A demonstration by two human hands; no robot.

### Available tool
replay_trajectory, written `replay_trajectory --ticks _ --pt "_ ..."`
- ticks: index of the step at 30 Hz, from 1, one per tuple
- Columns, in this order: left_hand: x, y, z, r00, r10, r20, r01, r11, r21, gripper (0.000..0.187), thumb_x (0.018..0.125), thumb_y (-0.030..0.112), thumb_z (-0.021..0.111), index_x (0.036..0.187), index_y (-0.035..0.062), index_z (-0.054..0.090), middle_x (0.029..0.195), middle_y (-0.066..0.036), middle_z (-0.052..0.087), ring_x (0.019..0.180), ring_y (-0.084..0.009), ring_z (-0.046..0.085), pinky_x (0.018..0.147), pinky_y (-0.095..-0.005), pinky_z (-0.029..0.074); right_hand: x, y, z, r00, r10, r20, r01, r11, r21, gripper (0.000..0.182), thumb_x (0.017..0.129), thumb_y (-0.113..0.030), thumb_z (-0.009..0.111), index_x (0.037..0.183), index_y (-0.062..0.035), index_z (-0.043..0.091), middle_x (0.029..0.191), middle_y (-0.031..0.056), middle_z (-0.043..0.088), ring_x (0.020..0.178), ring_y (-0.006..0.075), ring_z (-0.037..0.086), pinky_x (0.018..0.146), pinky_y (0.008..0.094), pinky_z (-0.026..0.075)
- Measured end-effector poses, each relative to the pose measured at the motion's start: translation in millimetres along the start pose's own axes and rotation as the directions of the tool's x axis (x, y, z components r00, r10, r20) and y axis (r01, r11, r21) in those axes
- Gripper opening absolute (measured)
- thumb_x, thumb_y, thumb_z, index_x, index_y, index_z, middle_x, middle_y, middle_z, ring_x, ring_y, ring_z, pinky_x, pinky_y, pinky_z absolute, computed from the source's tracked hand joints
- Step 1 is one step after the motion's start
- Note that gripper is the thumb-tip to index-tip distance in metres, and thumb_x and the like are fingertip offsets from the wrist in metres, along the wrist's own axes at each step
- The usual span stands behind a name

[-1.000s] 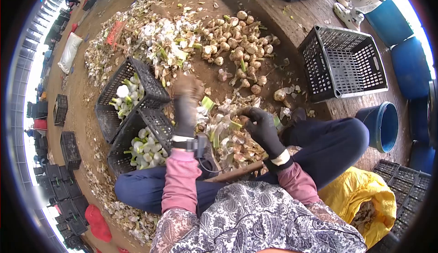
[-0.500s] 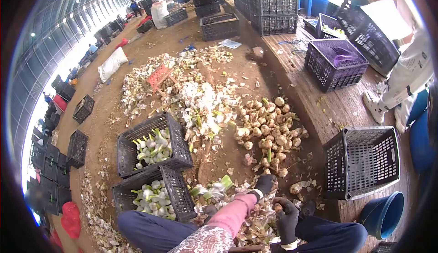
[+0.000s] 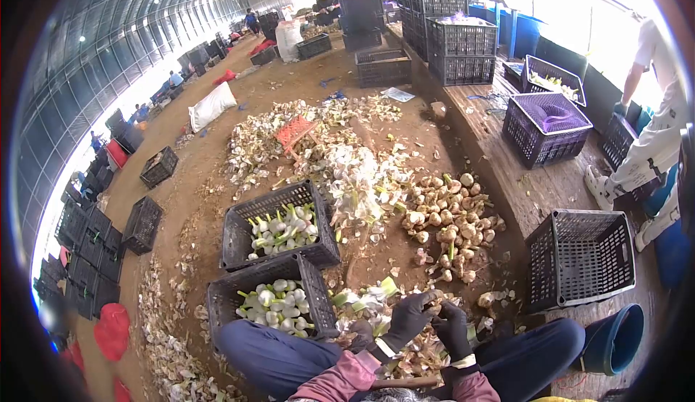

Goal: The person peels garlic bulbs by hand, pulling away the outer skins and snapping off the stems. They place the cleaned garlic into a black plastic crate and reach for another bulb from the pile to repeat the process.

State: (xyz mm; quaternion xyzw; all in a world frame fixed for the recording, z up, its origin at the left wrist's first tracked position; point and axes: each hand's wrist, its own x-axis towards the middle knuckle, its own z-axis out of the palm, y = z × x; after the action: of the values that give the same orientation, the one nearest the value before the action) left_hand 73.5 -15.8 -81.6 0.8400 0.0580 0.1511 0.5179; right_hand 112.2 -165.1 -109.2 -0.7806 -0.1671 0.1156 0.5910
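Observation:
Both hands wear dark gloves and meet between the knees, above scattered papery peelings. My left hand [image 3: 410,320] and my right hand [image 3: 453,329] are closed around one garlic bulb [image 3: 434,303], mostly covered by the fingers. Just beyond them lies a pile of unpeeled garlic bulbs [image 3: 456,210] on the ground. To the left, peeled white bulbs with green stems [image 3: 284,232] fill part of a black crate [image 3: 239,239], and more peeled bulbs [image 3: 279,302] lie in a nearer crate [image 3: 224,308].
A large heap of peelings [image 3: 362,174] holds a red plastic piece [image 3: 295,132]. On the wooden platform [image 3: 507,163] at right are an empty crate [image 3: 579,257], a blue bucket [image 3: 615,340] and a purple-topped crate [image 3: 548,130]. Another person [image 3: 651,127] stands at far right.
My left hand has drawn back from the pile's near edge and met my right hand. The view has shifted left. The other person has lowered the black crate.

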Motion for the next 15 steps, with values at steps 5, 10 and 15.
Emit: replay_trajectory --ticks 5,10,15 --pt "-7.9 31.1 -28.6 0.992 0.104 -0.066 -0.095 0.987 0.131 0.041 0.077 0.011 0.080 0.117 0.0105 0.071 0.096 -0.015 0.072 0.084 -0.0328 0.069 0.073 -0.0373 0.054 0.6 -11.1 23.0 0.995 0.058 0.080 -0.092 0.841 0.534 0.015 0.086 0.001 0.068 0.101 0.0029 0.070 0.091 -0.0012 0.070 0.082 0.0069 0.059 0.074 0.0258 0.048" --pt "-11.7 33.3 -48.7 0.980 0.154 -0.127 -0.161 0.986 -0.045 0.059 0.090 0.020 0.076 0.141 0.0013 0.053 0.128 -0.017 0.066 0.119 -0.0277 0.063 0.101 -0.0373 0.048 3.2 22.2 20.7 1.000 0.022 -0.013 -0.014 0.883 0.469 0.020 0.088 -0.005 0.069 0.106 0.0043 0.072 0.100 0.0045 0.073 0.090 0.0131 0.066 0.081 0.0302 0.053" --pt "-23.8 10.9 -42.5 0.981 -0.105 0.160 0.175 0.831 -0.528 0.071 0.094 0.020 0.071 0.152 0.0000 0.035 0.140 -0.013 0.051 0.131 -0.0210 0.052 0.104 -0.0301 0.045 -1.7 -9.1 16.2 0.997 -0.019 -0.076 0.048 0.916 0.399 0.021 0.093 -0.018 0.065 0.101 0.0008 0.071 0.091 0.0039 0.069 0.080 0.0164 0.063 0.071 0.0315 0.049"
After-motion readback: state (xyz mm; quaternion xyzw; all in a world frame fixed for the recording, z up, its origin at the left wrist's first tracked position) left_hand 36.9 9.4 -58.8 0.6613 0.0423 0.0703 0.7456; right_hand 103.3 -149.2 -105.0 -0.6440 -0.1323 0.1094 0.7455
